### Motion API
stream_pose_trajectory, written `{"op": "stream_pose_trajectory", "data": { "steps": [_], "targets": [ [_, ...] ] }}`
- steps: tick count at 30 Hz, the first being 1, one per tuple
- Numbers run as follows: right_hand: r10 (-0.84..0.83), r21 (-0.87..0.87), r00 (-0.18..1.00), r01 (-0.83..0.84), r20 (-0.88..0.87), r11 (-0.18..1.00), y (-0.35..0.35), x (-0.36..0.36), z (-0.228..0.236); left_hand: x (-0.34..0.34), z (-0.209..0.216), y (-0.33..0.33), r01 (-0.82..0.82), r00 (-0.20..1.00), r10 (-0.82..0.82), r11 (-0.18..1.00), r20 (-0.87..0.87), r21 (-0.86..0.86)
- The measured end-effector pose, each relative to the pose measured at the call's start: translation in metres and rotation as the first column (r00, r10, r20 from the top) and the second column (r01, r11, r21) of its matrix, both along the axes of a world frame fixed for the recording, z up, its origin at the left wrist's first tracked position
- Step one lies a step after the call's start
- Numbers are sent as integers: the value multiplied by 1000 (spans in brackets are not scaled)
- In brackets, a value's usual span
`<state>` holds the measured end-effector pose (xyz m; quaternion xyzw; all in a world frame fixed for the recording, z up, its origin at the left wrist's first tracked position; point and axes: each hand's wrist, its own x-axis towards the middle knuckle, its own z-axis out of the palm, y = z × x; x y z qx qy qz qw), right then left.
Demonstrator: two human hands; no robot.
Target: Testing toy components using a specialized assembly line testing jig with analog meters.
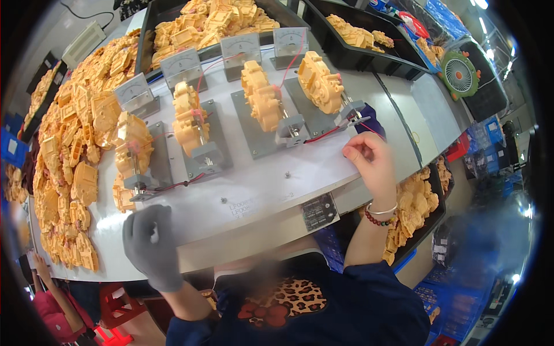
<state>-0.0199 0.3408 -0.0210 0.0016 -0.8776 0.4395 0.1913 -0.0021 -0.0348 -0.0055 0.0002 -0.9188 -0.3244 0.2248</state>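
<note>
My left hand (151, 248), in a grey glove, hovers over the table's near edge at the left. Its fingers are curled in and its thumb bent toward them; whatever they may hold is hidden. Closest to it are a yellow plastic gearbox (134, 147) on a grey fixture and another yellow piece (123, 193) lying beside that fixture. At the right, my bare right hand (372, 161) has thumb and forefinger pinched together; anything between them is too small to make out. It is near the rightmost fixture, which carries a yellow gearbox (320, 83) with a red wire (323, 136).
Several grey fixtures with gearboxes stand in a row, each before an analog meter (241, 51). Loose yellow gearboxes (72, 155) heap at left. Black bins (398, 60) stand behind, another bin of yellow parts (412, 213) at lower right. A green fan (460, 75) is far right.
</note>
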Motion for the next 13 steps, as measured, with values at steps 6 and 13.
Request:
{"op": "stream_pose_trajectory", "data": {
  "steps": [6, 13],
  "targets": [
    [-133, 240, 916, 235, -378, 942, -57, 15, 25, 5, 4, 51, 185, 978, -190, 981, -86, -64],
    [326, 235, 922, -276, -210, 932, -100, -14, 14, -25, 1, 45, 363, 931, -364, 930, -8, -54]
  ]
}}
